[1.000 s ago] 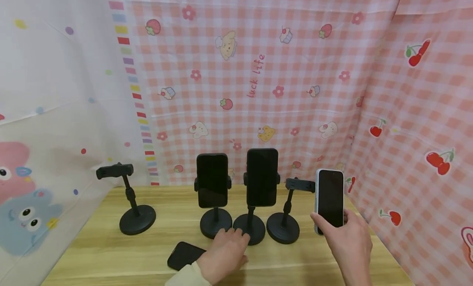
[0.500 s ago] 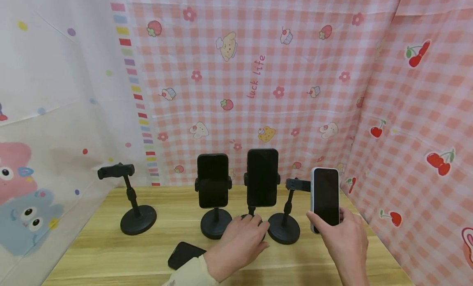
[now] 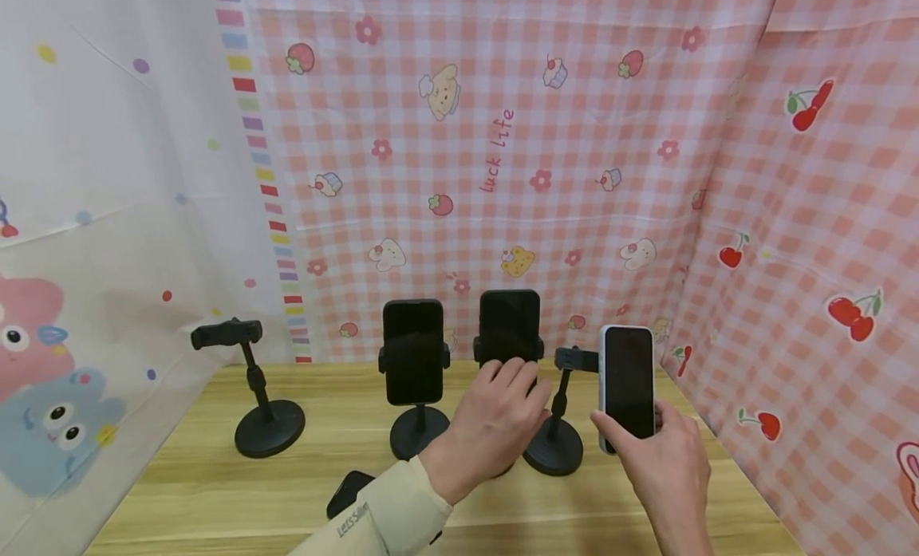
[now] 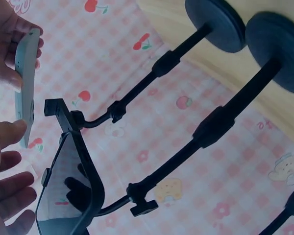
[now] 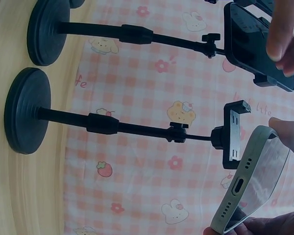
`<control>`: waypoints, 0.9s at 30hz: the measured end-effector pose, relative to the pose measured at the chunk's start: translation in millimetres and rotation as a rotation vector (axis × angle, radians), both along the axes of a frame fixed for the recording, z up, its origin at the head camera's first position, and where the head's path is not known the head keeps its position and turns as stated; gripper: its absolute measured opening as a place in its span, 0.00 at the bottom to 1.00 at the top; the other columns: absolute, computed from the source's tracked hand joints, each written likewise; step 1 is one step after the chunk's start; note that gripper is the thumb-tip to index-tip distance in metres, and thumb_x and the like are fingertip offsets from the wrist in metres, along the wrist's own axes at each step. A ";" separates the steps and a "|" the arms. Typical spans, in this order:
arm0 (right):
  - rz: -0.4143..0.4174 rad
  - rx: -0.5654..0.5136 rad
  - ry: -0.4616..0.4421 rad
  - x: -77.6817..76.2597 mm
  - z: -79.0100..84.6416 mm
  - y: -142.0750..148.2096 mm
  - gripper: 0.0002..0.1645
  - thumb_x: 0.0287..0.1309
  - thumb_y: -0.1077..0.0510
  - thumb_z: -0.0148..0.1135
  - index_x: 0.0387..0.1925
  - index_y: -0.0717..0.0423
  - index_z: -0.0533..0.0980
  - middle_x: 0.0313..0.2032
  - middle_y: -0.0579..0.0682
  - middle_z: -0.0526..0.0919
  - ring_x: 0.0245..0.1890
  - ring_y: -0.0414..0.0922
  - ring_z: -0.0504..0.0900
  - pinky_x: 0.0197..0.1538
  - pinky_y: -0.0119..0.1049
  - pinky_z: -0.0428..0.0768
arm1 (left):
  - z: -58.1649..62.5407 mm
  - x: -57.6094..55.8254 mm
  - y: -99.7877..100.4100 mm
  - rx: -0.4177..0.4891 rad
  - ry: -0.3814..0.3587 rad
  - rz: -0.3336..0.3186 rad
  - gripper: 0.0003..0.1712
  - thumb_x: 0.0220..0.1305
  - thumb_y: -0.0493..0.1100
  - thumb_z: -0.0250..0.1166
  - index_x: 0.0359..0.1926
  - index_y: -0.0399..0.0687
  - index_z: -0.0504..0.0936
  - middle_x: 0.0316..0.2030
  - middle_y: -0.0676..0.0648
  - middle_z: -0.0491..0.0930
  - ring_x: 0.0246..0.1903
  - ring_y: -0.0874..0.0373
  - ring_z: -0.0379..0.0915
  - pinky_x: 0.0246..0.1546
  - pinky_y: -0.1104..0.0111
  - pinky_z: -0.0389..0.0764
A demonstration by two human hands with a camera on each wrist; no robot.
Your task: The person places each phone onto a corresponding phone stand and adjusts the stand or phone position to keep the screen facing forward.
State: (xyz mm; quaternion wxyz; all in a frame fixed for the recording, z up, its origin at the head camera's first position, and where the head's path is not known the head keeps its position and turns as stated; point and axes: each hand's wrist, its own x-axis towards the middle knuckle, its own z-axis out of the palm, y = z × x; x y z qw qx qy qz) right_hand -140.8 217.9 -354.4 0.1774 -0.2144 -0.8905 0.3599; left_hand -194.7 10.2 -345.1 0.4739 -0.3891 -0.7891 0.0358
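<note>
My right hand (image 3: 664, 468) grips a smartphone (image 3: 627, 372) in a pale case, upright, thumb on one side and fingers on the other. Just left of that phone is the bare clamp of a black phone stand (image 3: 553, 448), partly hidden behind it. My left hand (image 3: 488, 420) hovers in front of the neighbouring stand's black phone (image 3: 510, 323), covering its lower part and stem. In the left wrist view, the left fingers (image 4: 14, 196) are spread and loosely bent, holding nothing. The right wrist view shows the pale phone's charging-port end (image 5: 240, 186) beside the bare clamp (image 5: 231, 134).
Another phone (image 3: 414, 352) is clamped in a stand left of centre. At far left stands a phone holder (image 3: 267, 428) with a bare clamp. One black phone (image 3: 349, 490) lies flat on the wooden table (image 3: 215, 492), partly under the left sleeve. Patterned cloth encloses the back and sides.
My left hand has risen from the table, moving right and up past the stand bases to the clamped phone. The right hand has shifted the pale phone slightly left, over the bare clamp.
</note>
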 end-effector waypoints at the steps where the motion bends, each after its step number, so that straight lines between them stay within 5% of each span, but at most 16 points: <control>1: 0.002 0.001 0.002 0.1 -0.1 -0.1 0.66 0.38 0.16 0.64 0.60 0.67 0.68 0.47 0.65 0.72 0.45 0.59 0.71 0.43 0.56 0.70 | 2.6 -1.4 2.2 -0.009 0.025 0.014 0.16 0.60 0.56 0.71 0.41 0.52 0.84 0.42 0.50 0.80 0.43 0.55 0.74 0.42 0.65 0.75; 7: 0.010 -0.002 0.013 0.8 0.3 -0.6 0.66 0.38 0.16 0.64 0.60 0.68 0.68 0.48 0.65 0.72 0.46 0.60 0.72 0.44 0.56 0.70 | 15.4 -9.3 13.9 -0.095 0.059 0.083 0.14 0.69 0.51 0.62 0.48 0.50 0.83 0.49 0.47 0.79 0.48 0.52 0.72 0.48 0.63 0.71; 17: 0.015 -0.002 0.016 -1.5 0.3 0.6 0.64 0.39 0.17 0.64 0.58 0.67 0.69 0.47 0.65 0.72 0.44 0.59 0.72 0.42 0.55 0.70 | 28.6 -23.8 31.3 -0.236 0.074 0.209 0.21 0.65 0.54 0.65 0.54 0.50 0.83 0.57 0.45 0.76 0.59 0.48 0.66 0.66 0.47 0.59; 27: 0.008 0.012 0.036 -2.0 -0.5 1.2 0.61 0.40 0.18 0.65 0.56 0.66 0.71 0.44 0.64 0.73 0.41 0.58 0.72 0.40 0.54 0.70 | 34.7 -34.9 46.2 -0.379 0.057 0.259 0.15 0.66 0.53 0.63 0.48 0.52 0.85 0.48 0.50 0.82 0.56 0.49 0.70 0.69 0.40 0.46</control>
